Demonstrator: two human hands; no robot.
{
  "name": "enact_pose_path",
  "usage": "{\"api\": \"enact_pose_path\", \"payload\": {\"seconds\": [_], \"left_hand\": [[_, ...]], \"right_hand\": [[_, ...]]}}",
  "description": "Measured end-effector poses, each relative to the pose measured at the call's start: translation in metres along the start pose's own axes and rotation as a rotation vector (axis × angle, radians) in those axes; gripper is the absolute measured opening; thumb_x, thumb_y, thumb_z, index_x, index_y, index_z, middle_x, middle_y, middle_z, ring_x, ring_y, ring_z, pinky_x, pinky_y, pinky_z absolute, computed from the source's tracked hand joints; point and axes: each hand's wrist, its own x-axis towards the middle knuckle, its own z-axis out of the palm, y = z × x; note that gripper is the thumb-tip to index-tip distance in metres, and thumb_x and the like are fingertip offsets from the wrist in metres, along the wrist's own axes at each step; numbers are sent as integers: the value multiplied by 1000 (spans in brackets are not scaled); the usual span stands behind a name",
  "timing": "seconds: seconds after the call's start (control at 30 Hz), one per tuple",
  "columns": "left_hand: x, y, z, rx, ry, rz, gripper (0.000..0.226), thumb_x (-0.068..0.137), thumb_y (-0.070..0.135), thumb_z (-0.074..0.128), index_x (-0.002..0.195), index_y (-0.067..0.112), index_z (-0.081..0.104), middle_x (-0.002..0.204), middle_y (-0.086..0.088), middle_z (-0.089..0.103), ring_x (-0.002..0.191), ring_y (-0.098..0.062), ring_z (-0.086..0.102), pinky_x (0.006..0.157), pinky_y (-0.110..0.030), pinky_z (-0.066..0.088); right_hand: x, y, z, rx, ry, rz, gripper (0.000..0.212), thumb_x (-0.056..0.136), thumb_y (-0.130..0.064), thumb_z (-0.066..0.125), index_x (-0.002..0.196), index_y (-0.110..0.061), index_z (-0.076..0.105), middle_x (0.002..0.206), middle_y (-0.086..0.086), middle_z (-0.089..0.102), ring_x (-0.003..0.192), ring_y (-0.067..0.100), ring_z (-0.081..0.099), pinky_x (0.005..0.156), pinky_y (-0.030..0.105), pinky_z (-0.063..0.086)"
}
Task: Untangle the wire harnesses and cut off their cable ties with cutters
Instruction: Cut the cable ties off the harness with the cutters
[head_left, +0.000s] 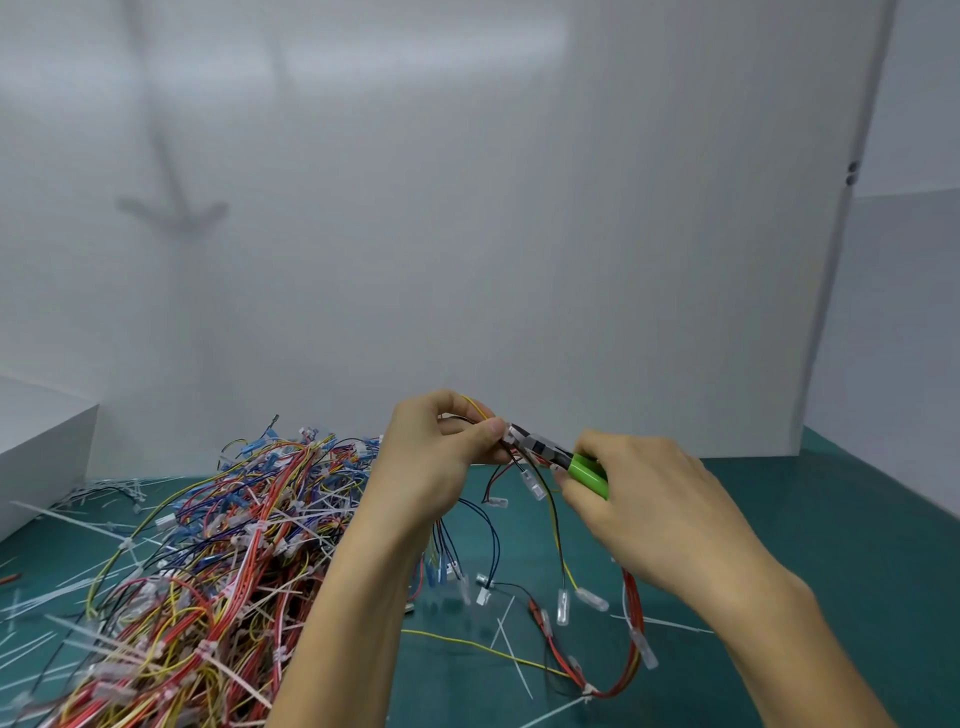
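hands: 2, both bare, centre of frame, raised above the table
left hand (441, 457): fingers curled, thumb and fingertips pinching the held wire harness at its top
right hand (639, 499): wrapped around the handles of the green-handled cutters, back of hand to camera
green-handled cutters (563, 461): 1, between the two hands, metal nose pointing left and touching the wires just beside the left thumb; jaw position too small to tell
held wire harness (555, 525): 1 bundle, thin yellow, black, blue and red wires hanging from the left hand, clear plastic end connectors dangling, lower ends lying on the table; red loop lies at lower right
cable tie at cutter nose: small white bit there, cannot confirm it is a tie
pile of tangled multicoloured wire harnesses (218, 545): 1 heap, lower left, red, yellow, blue and black wires, strands too many to count
loose white cable ties (47, 592): many, scattered around the pile and lower centre, uncountable
dark green table (841, 545): 1
white box (36, 441): 1, left edge
white wall panel (467, 208): behind everything
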Motion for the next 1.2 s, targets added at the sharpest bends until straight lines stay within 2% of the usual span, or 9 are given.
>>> {"api": "enact_pose_path", "payload": {"seconds": [0.17,0.33,0.53,0.73,0.93,1.07,1.13,1.2], "left_hand": [[1,0,-4,-5,-8,1,5,88,-1,68,85,-3,65,68,-10,74,59,-13,71,51,-11,46],[2,-1,-5,69,-6,34,6,87,1,70,85,-3,66,72,-12,75,63,-16,72,64,-19,55],[0,0,-3,167,7,76,7,85,3,72,82,1,66,67,-7,75,61,-12,71,65,-20,53],[-1,1,-3,154,9,74,7,85,4,73,82,3,67,68,-7,75,68,-18,75,80,-34,58],[0,1,-3,120,15,71,5,85,1,71,83,1,66,70,-10,75,71,-18,75,71,-22,56],[0,4,-4,70,11,28,6,84,0,68,83,6,65,74,-10,76,65,-11,73,51,-8,44],[0,4,-4,70,3,0,5,86,4,66,86,8,67,74,-5,76,61,-6,70,49,-8,42],[0,2,-5,109,-7,-8,10,91,15,66,84,9,71,71,1,75,59,-2,66,49,-7,42]], "right_hand": [[0,0,0,-1,-18,5,37,95,-58,46,74,-28,45,67,-7,52,64,16,52,51,29,32],[0,0,0,-13,-9,4,40,95,-60,46,74,-27,45,65,-7,51,62,14,50,49,28,30],[0,1,0,-19,-3,16,41,95,-60,47,74,-25,46,64,-6,51,59,11,47,47,27,26],[1,1,0,68,-30,42,45,92,-61,53,68,-23,49,58,-2,48,54,16,45,46,30,27],[2,-1,1,189,-36,77,49,90,-59,57,61,-20,52,49,-2,49,45,12,41,45,26,28],[4,3,-2,388,-168,104,47,87,-54,64,69,-10,62,47,-6,49,42,6,36,42,18,28],[4,4,-1,445,-216,117,41,86,-46,69,67,-10,62,47,-7,46,45,8,36,45,20,29],[6,5,0,577,-184,156,36,85,-40,72,63,-13,65,48,-7,46,49,11,40,53,24,34]]}}
